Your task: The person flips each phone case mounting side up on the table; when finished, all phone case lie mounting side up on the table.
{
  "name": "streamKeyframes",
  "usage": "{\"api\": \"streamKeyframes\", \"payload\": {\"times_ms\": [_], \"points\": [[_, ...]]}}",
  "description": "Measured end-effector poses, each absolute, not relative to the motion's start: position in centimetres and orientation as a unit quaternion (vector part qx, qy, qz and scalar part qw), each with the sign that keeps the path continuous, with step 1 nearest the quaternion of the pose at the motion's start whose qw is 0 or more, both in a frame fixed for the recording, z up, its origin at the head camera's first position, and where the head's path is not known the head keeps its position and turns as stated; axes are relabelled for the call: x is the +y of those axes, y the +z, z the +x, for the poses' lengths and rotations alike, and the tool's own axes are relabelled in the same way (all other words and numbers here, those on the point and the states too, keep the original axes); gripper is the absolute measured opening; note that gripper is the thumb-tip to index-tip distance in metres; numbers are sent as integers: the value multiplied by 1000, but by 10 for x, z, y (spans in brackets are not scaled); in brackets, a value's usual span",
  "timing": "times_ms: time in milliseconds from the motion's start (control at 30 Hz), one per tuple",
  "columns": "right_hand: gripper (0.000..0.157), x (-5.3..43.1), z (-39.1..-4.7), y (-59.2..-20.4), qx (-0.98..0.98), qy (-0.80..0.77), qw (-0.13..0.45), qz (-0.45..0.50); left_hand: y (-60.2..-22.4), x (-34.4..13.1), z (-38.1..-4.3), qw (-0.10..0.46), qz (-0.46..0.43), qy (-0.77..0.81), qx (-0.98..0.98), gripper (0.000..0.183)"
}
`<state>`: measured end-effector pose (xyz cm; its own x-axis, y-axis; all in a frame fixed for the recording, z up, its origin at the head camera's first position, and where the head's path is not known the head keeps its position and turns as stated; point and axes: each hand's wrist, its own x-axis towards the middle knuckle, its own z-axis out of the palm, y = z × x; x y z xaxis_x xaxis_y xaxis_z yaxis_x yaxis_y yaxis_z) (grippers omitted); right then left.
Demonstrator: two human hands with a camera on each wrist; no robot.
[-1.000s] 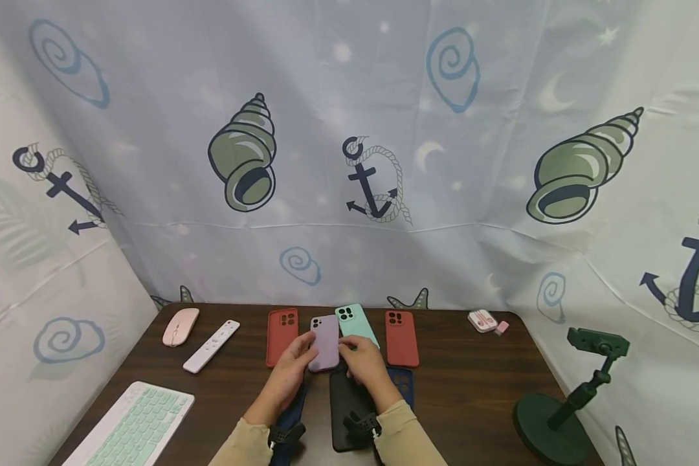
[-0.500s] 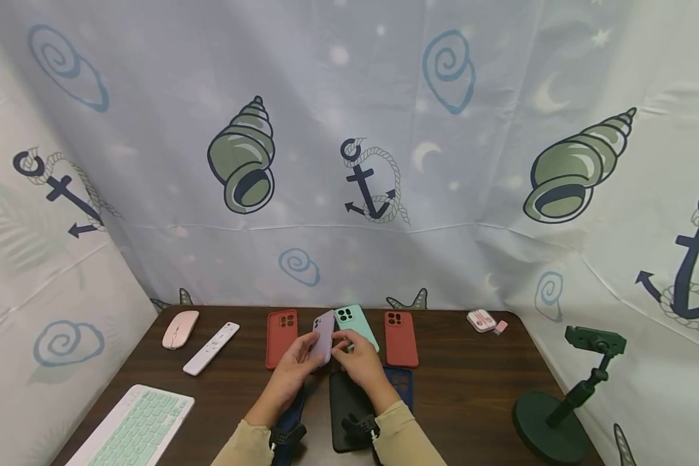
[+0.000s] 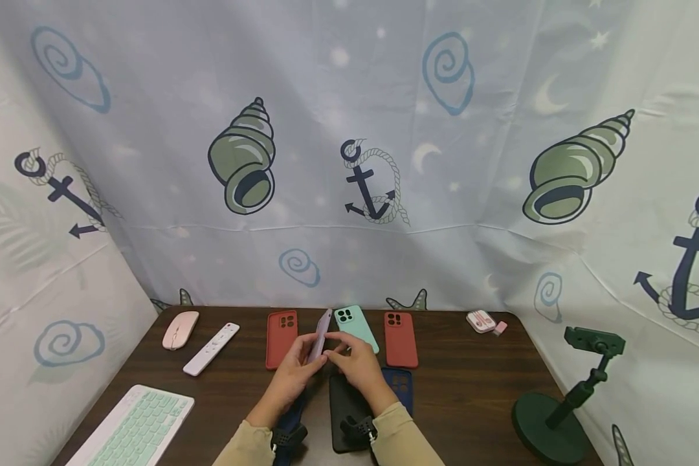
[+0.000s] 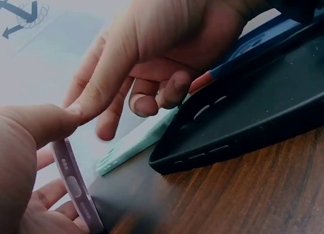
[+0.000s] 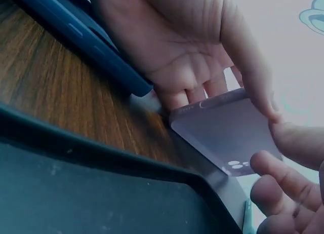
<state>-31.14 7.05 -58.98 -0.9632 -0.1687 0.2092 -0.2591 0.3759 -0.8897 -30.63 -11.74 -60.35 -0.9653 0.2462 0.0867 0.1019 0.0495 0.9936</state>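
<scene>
Inside the left grip [image 3: 292,370], purple case [image 3: 321,335]

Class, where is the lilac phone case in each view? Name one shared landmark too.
Head: lilac case below centre, nearly edge-on, in the left hand.
Left wrist: lilac case at lower left, slotted edge showing.
Right wrist: lilac case right of centre, flat face showing.
Landmark: black case, lower centre in head, right side in left wrist, lower left in right wrist.

Hands [image 3: 294,369] [image 3: 358,364] partly hide what seems a purple case [image 3: 323,329]; keyboard [image 3: 142,427] cropped below.
</scene>
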Motion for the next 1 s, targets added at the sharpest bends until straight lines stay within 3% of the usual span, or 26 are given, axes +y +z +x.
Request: {"api": "streamKeyframes", "payload": {"times_ms": [233, 533, 1000], "points": [[30, 71, -308, -589, -809, 586, 2, 57, -594, -119, -308, -5, 91, 606, 790, 47], [32, 67, -307, -589, -799, 592, -92, 53, -579, -125, -305, -64, 60, 512, 855, 34], [30, 69, -309, -593, -792, 596, -109, 77, -577, -134, -307, -93, 19, 425, 900, 29]]}}
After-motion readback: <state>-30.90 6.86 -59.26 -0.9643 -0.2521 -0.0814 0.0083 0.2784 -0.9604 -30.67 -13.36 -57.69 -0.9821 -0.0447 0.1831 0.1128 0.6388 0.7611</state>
